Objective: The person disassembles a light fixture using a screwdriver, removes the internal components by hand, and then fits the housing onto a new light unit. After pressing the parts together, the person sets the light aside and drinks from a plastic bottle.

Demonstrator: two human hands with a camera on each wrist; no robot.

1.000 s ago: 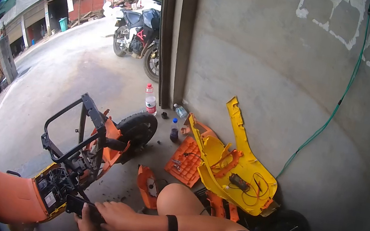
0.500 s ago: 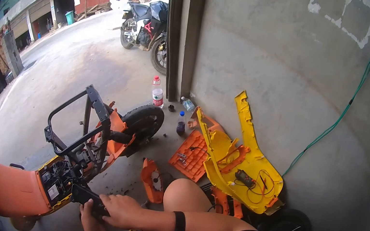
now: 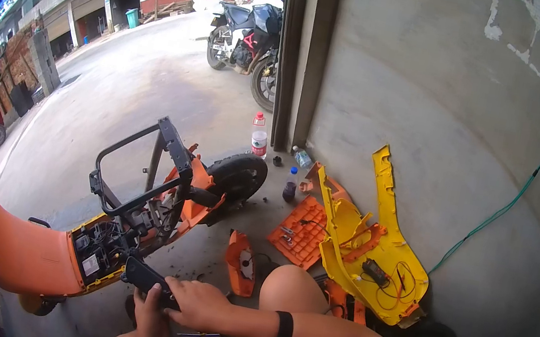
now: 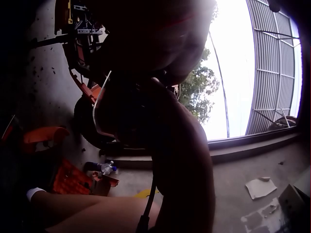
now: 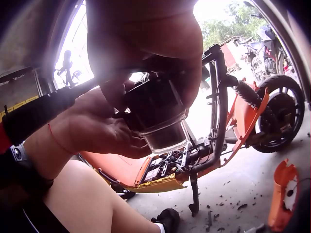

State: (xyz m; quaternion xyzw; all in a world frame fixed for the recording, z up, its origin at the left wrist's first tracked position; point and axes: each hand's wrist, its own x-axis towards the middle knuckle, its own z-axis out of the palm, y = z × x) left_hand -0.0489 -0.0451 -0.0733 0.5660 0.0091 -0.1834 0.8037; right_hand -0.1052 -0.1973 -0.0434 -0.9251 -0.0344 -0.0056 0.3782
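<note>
My right hand (image 3: 198, 305) grips one end of a black slab-like piece (image 3: 143, 276) with a clear rim; its exact kind does not show. My left hand (image 3: 152, 324) holds the same piece from below, thumb along its near side. In the right wrist view, the black piece (image 5: 154, 103) sits between the right hand (image 5: 146, 39) above and the left hand (image 5: 104, 128) behind it. The left wrist view is dark, with the clear edge (image 4: 95, 114) outlined. Just beyond the hands lies the stripped orange scooter (image 3: 23, 234), its wiring bay (image 3: 98, 250) uncovered.
A bare black frame (image 3: 135, 164) and wheel (image 3: 240, 178) rise beyond the hands. Yellow body panels (image 3: 375, 286), an orange grid panel (image 3: 303, 227) and an orange cover (image 3: 240, 263) lie right of it. Bottles (image 3: 259, 139) stand near the doorpost. A motorcycle (image 3: 244, 43) is parked outside.
The head view has swung left, so the scene sits farther right in it. Both hands keep hold of the black piece, which is now a little higher in view.
</note>
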